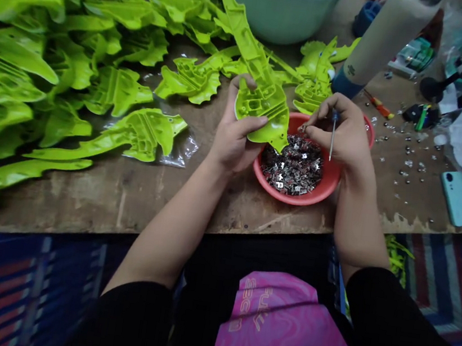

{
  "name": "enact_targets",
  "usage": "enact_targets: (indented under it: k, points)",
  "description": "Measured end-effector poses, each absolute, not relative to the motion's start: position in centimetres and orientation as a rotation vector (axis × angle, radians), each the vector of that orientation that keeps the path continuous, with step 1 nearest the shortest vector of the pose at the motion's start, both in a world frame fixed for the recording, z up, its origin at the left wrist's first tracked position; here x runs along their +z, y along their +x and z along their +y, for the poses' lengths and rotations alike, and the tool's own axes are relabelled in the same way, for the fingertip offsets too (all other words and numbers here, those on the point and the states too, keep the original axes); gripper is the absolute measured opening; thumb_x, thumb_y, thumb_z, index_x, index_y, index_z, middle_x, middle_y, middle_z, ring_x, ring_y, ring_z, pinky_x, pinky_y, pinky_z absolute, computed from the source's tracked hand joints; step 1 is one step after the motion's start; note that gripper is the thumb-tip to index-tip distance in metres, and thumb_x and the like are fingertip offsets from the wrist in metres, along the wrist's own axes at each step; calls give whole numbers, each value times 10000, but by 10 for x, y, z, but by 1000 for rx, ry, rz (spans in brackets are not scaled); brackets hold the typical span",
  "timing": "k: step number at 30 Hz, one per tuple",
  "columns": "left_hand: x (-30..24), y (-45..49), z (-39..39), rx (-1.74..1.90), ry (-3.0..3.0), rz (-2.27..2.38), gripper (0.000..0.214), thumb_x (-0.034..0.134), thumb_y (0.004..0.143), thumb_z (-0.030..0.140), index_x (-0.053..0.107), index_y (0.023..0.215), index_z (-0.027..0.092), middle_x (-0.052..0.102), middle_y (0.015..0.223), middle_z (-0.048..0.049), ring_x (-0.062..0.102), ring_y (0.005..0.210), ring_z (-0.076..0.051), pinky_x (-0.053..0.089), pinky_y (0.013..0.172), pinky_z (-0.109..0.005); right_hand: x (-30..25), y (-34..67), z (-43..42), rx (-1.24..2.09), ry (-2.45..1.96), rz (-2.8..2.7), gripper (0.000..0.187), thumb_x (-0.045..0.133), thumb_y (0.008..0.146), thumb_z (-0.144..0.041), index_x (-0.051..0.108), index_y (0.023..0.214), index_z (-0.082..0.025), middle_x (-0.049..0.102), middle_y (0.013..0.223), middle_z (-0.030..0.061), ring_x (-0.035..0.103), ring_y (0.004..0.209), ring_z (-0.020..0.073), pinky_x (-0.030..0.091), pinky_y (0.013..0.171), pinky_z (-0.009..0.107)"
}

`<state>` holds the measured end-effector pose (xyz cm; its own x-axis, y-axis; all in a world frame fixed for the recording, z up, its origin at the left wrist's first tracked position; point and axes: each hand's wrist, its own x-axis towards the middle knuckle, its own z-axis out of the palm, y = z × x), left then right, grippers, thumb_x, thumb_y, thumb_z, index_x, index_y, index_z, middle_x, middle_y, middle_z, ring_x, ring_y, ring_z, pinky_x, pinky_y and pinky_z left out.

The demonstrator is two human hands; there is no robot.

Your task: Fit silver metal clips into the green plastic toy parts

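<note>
My left hand [236,137] is closed on a lime-green moulded plastic piece [267,109], thumb across its ribbed inner side. The piece has a long arm that reaches up and away from me. A red bowl [296,197] full of small shiny metal parts [291,167] stands just under and right of it. Over the bowl's right side, my right hand [344,134] is closed around a small screwdriver [332,138], its thin shaft pointing down. Its thumb and forefinger pinch together above the metal parts; what lies between them is too small to make out.
Many similar green pieces [67,60] are heaped on the left. A pale green tub [284,10] stands behind, with a tall bottle [379,45] to its right. Scattered metal bits, an orange-handled screwdriver [380,106] and a turquoise phone [457,198] lie at right.
</note>
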<state>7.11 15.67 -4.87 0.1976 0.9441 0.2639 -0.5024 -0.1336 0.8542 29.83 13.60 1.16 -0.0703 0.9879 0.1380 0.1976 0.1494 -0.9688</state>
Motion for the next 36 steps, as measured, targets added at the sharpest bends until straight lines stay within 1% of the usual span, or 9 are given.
enact_targets:
  k: [4,8,12,19,23,27,31,34,36]
  points:
    - [-42,77,146,1373,1184,542,773,973,702,655,476,1227,380,682,1200,-26,752,1240,-323,665,1011,-515,8,292,128,1032,-1189,-1405,405,926,729,-238,560,898,-272,732,888,-35,755,1003,222,679,1027,479]
    - [-37,80,136,1326,1255,543,736,952,749,646,463,1238,393,672,1199,-25,765,1048,-265,678,895,-451,9,286,125,1065,-1207,-1335,425,920,724,-169,548,901,-273,766,1001,-1,758,1194,263,662,1091,477]
    - [-41,81,135,1307,1336,536,709,950,777,651,482,1245,398,651,1198,-17,748,1058,-253,666,956,-460,10,277,119,1096,-1156,-1309,410,906,729,-138,553,890,-273,776,1004,2,742,1293,291,622,1162,534]
    - [-46,79,135,1328,1535,495,575,866,920,582,457,1286,407,663,1267,-17,753,1209,-244,628,1098,-445,12,257,96,974,-1110,-1378,362,922,804,-354,585,931,-313,782,1088,8,754,1248,275,669,1127,534]
    - [-45,78,134,1333,1532,519,559,851,931,569,435,1268,403,676,1281,-15,770,1217,-237,619,1114,-425,16,253,95,1095,-1012,-1317,419,941,813,-425,550,882,-291,803,1083,16,776,1241,267,648,1160,560]
    - [-43,76,131,1279,1486,592,591,858,905,608,439,1263,396,672,1209,-17,778,1119,-230,638,1044,-400,20,255,98,1242,-991,-1310,506,965,811,-470,500,808,-271,824,1073,23,799,1208,247,631,1187,545]
    - [-44,74,130,1260,1517,532,589,887,890,566,459,1269,421,631,1205,-7,738,1070,-209,642,929,-357,21,259,99,1199,-1047,-1232,494,967,832,-448,508,811,-268,791,992,2,808,1193,249,642,1171,547]
    - [-46,72,130,1262,1580,536,572,867,908,573,457,1276,421,616,1233,-14,734,1105,-218,648,938,-364,17,258,101,1141,-1042,-1224,499,961,835,-479,504,832,-278,779,990,-4,815,1159,251,662,1159,536]
    - [-48,70,131,1249,1634,563,585,858,911,599,456,1294,414,609,1281,-27,734,1188,-246,648,1016,-403,13,256,102,1120,-1056,-1237,518,948,838,-539,497,856,-286,779,996,-9,815,1149,253,672,1154,542]
